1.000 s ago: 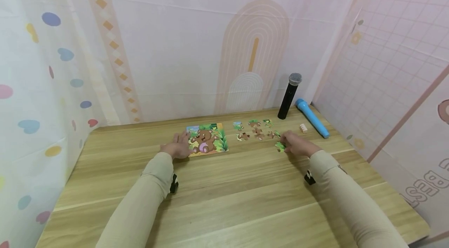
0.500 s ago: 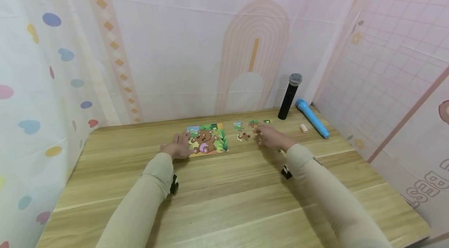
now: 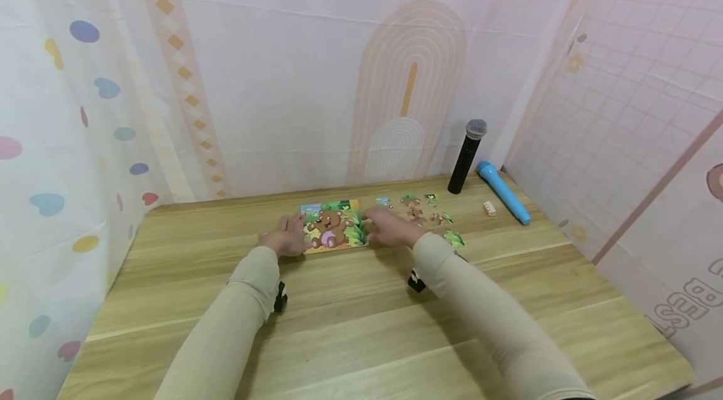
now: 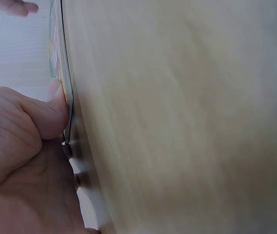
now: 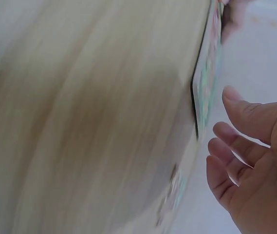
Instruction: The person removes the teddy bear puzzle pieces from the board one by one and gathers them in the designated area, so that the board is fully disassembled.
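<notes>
A rectangular bear jigsaw puzzle (image 3: 333, 233) lies flat near the back of the wooden table. My left hand (image 3: 285, 238) rests at its left edge, fingers extended; in the left wrist view the thumb (image 4: 50, 114) presses on the border. Over the puzzle's right edge hovers my right hand (image 3: 390, 228). The right wrist view shows that hand's fingers (image 5: 226, 178) loosely bent, with nothing between them and the thumb. Several loose puzzle pieces (image 3: 416, 215) lie to the right, partly hidden behind the right hand. A green piece (image 3: 454, 238) sits nearest the right forearm.
Behind the loose pieces a black microphone (image 3: 463, 158) with a silver mesh head stands upright. To its right lies a blue microphone (image 3: 504, 193), with a small pale toy brick (image 3: 489, 208) beside it. Printed curtains (image 3: 282, 73) border the table's back and sides.
My right hand has swept left from the green piece, across the loose pieces, to the puzzle's right edge. The green piece shows again. My left hand has stayed in place.
</notes>
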Demonstrator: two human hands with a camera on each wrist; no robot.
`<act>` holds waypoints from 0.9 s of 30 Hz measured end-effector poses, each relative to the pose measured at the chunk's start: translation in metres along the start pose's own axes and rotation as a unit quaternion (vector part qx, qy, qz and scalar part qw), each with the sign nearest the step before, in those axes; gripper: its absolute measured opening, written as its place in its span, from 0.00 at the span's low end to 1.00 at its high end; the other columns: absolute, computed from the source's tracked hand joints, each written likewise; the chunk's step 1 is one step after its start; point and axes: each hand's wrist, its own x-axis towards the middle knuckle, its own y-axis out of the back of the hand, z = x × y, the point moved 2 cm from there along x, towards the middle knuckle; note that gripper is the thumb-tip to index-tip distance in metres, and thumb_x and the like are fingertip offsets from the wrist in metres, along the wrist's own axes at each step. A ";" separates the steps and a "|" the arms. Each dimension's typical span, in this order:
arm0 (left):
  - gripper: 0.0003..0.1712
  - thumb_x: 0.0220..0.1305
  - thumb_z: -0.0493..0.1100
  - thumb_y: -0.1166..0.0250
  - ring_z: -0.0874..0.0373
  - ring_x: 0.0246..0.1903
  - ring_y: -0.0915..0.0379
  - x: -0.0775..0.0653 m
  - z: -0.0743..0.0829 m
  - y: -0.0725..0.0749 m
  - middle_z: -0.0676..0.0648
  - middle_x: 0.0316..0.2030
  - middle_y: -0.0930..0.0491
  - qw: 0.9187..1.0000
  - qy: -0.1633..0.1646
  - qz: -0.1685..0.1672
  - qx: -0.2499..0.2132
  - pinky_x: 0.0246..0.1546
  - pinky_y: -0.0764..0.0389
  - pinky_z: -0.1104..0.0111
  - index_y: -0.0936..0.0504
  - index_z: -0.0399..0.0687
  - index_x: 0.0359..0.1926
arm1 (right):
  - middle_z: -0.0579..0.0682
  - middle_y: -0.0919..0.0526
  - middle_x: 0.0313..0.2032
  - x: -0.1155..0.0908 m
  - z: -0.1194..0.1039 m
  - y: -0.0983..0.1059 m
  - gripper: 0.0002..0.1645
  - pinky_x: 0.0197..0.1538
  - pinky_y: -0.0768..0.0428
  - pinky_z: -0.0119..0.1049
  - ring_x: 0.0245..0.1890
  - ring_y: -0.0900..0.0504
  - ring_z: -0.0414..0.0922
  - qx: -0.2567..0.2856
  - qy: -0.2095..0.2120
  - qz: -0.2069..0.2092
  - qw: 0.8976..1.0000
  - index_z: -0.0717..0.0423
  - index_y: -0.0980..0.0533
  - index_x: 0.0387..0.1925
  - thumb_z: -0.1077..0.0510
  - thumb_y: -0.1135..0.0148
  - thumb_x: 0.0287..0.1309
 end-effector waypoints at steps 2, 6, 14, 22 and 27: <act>0.47 0.78 0.55 0.49 0.38 0.78 0.81 0.000 0.000 0.000 0.41 0.80 0.76 1.000 0.000 0.000 0.000 0.64 0.73 0.24 0.64 0.42 0.81 | 0.59 0.26 0.67 0.006 -0.006 -0.005 0.32 0.71 0.31 0.47 0.69 0.30 0.55 -0.020 0.009 -0.005 1.000 0.65 0.30 0.68 0.64 0.33 0.65; 0.47 0.77 0.56 0.49 0.38 0.78 0.81 0.000 0.000 0.000 0.41 0.80 0.76 1.000 0.001 0.001 -0.001 0.64 0.72 0.24 0.64 0.42 0.81 | 0.57 0.25 0.66 0.015 -0.017 -0.013 0.31 0.68 0.28 0.45 0.67 0.27 0.53 -0.030 0.021 -0.016 0.999 0.62 0.29 0.68 0.62 0.33 0.66; 0.49 0.76 0.60 0.48 0.38 0.78 0.81 0.008 -0.005 -0.002 0.43 0.80 0.77 1.000 0.006 0.004 -0.002 0.62 0.75 0.23 0.64 0.45 0.82 | 0.57 0.21 0.63 0.022 -0.032 -0.019 0.29 0.66 0.26 0.45 0.65 0.25 0.53 0.014 0.016 -0.030 0.999 0.61 0.29 0.68 0.62 0.35 0.67; 0.46 0.78 0.55 0.49 0.39 0.78 0.80 0.001 0.001 0.001 0.43 0.81 0.75 1.000 0.013 -0.001 0.003 0.64 0.72 0.25 0.64 0.44 0.82 | 0.55 0.19 0.58 0.031 -0.031 -0.027 0.28 0.63 0.24 0.41 0.61 0.22 0.50 0.003 0.025 -0.013 1.000 0.57 0.25 0.65 0.63 0.32 0.64; 0.46 0.78 0.54 0.49 0.39 0.78 0.80 0.002 0.000 0.000 0.42 0.81 0.75 1.000 0.011 0.000 0.009 0.65 0.69 0.24 0.64 0.44 0.82 | 0.54 0.21 0.58 0.033 -0.033 -0.028 0.29 0.63 0.24 0.40 0.61 0.24 0.49 -0.006 0.026 -0.008 1.000 0.58 0.25 0.65 0.64 0.31 0.63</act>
